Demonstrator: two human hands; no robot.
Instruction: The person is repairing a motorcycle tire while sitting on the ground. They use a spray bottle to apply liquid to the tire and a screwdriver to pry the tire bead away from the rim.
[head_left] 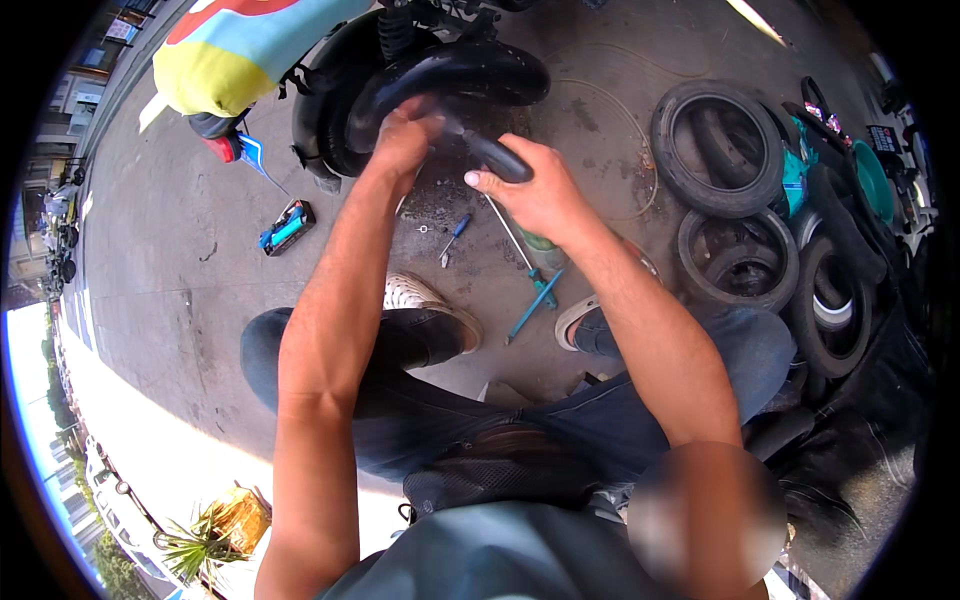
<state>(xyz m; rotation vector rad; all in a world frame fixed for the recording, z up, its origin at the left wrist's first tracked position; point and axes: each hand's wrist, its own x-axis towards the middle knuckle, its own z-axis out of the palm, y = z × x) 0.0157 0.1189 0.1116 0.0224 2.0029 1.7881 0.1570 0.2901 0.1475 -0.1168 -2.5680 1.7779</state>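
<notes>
Forearms (330, 330) over jeans (268, 362), tools (535, 306) on ground (160, 260), tyres (768, 165) at right

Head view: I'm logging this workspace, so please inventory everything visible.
Rubber ring: one, black, top centre
Hand tool: one, black, upper centre
Wheel: one, black, top, left of centre
Covering: one, multicoloured, upper left
Short screwdriver: one, blue, centre
Long tools: two, teal, crossing, centre
Small box: one, dark, left ground
Hose: one, pale, upper right
Tyres: at least four, black, right
Basin: one, green, far right
Plant: one, green, lower left
Clutter: uncounted, mostly black, lower right
Waist bag: one, black, lap
Shoes: two, pale, centre
Left hand: one, bare, at rubber ring, grip blurred
Right hand: one, bare, holding hand tool
</notes>
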